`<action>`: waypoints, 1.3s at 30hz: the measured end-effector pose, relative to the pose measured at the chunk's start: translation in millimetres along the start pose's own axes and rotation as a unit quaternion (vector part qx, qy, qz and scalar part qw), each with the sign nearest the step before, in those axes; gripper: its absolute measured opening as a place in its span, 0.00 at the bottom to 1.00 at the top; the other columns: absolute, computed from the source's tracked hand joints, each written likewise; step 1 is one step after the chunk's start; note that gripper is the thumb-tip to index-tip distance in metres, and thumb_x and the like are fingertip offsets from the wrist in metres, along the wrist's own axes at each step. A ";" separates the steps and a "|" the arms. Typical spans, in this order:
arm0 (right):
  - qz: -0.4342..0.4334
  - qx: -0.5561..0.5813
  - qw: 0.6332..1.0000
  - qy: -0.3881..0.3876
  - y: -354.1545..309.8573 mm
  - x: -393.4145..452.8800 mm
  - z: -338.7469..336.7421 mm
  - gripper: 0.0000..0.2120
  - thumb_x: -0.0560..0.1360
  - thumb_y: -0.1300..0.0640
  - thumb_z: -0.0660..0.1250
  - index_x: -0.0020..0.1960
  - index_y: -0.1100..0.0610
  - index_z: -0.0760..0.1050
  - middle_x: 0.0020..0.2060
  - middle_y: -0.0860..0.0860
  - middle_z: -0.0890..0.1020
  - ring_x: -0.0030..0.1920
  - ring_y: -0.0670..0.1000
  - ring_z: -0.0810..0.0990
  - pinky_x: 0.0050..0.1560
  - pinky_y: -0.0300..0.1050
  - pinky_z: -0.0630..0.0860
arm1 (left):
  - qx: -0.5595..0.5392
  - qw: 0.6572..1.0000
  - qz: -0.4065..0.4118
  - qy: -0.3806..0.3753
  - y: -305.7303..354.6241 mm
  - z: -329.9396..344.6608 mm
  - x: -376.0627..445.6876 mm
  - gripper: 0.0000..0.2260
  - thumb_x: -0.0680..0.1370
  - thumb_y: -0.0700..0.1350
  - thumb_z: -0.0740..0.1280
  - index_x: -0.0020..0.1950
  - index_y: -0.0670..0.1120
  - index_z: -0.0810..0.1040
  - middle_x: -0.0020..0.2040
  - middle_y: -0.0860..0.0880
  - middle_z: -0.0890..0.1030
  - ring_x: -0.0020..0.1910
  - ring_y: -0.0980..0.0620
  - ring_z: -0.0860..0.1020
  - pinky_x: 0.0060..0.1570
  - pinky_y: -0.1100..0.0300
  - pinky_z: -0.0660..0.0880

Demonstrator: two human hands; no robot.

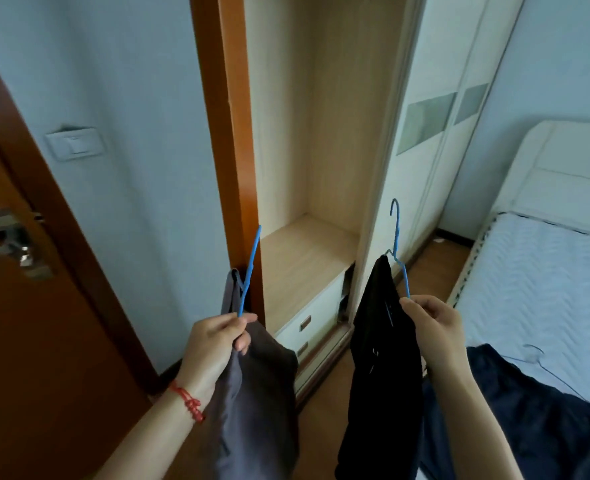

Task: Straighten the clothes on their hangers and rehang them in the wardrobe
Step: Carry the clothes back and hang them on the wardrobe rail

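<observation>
My left grip (217,337) pinches a blue hanger (250,271) carrying grey cloth (252,393). My right grip (432,323) pinches another hanger (398,251) with a black garment (383,341)

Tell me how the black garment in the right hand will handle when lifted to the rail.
The black garment looks floppy: it hangs limp in folds from the blue hanger. Probably light, since the right hand merely pinches the wire. Bunched to one side, it may slide off.
</observation>
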State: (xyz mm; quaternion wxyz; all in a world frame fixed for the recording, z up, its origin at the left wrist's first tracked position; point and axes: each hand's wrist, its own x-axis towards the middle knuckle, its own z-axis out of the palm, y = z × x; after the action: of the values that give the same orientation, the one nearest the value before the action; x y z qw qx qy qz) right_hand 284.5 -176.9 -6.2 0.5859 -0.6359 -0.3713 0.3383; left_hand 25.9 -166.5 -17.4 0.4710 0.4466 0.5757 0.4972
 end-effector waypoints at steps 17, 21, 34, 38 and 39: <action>0.010 0.003 1.000 0.022 -4.3 27.7 -65.2 0.07 0.74 0.62 0.65 0.38 0.61 0.78 0.30 0.56 0.74 0.33 0.54 0.72 0.35 0.44 0.70 | -0.009 1.000 0.018 0.021 4.1 135.0 1.4 0.17 0.79 0.39 0.60 0.31 0.41 0.76 0.30 0.48 0.77 0.35 0.58 0.74 0.38 0.74 0.69; 0.012 0.001 0.999 0.039 -3.5 34.6 -93.9 0.07 0.73 0.61 0.65 0.41 0.64 0.78 0.33 0.59 0.75 0.35 0.55 0.73 0.38 0.47 0.71 | -0.017 1.000 0.015 0.005 8.8 171.0 1.2 0.18 0.79 0.37 0.59 0.29 0.44 0.76 0.38 0.44 0.80 0.43 0.56 0.77 0.52 0.61 0.68; 0.025 -0.027 0.992 0.118 -7.5 85.8 -133.0 0.07 0.74 0.63 0.65 0.41 0.66 0.77 0.27 0.52 0.75 0.24 0.43 0.73 0.25 0.33 0.70 | -0.038 0.992 0.028 -0.116 23.9 274.5 59.9 0.18 0.77 0.35 0.59 0.28 0.48 0.74 0.53 0.35 0.81 0.60 0.44 0.76 0.53 0.61 0.67; 0.029 -0.056 0.987 0.151 -11.7 115.5 -121.1 0.06 0.74 0.60 0.66 0.42 0.63 0.79 0.31 0.54 0.78 0.33 0.49 0.75 0.36 0.42 0.72 | -0.061 0.985 0.034 -0.158 37.5 290.7 108.4 0.19 0.77 0.34 0.59 0.27 0.44 0.73 0.36 0.39 0.79 0.48 0.47 0.77 0.58 0.58 0.71; 0.030 -0.060 0.986 0.155 -14.2 123.9 -115.7 0.07 0.73 0.60 0.66 0.43 0.63 0.79 0.31 0.54 0.78 0.33 0.50 0.75 0.37 0.43 0.72 | -0.065 0.983 0.039 -0.167 40.6 293.8 122.4 0.19 0.77 0.34 0.59 0.26 0.42 0.73 0.33 0.42 0.78 0.45 0.50 0.78 0.53 0.62 0.73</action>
State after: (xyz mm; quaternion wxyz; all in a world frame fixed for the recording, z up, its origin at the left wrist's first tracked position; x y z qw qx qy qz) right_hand 444.9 -125.9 18.3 0.5864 -0.7258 -0.2762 0.2302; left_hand 298.3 2.8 -7.3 0.5689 0.5139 0.4372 0.4703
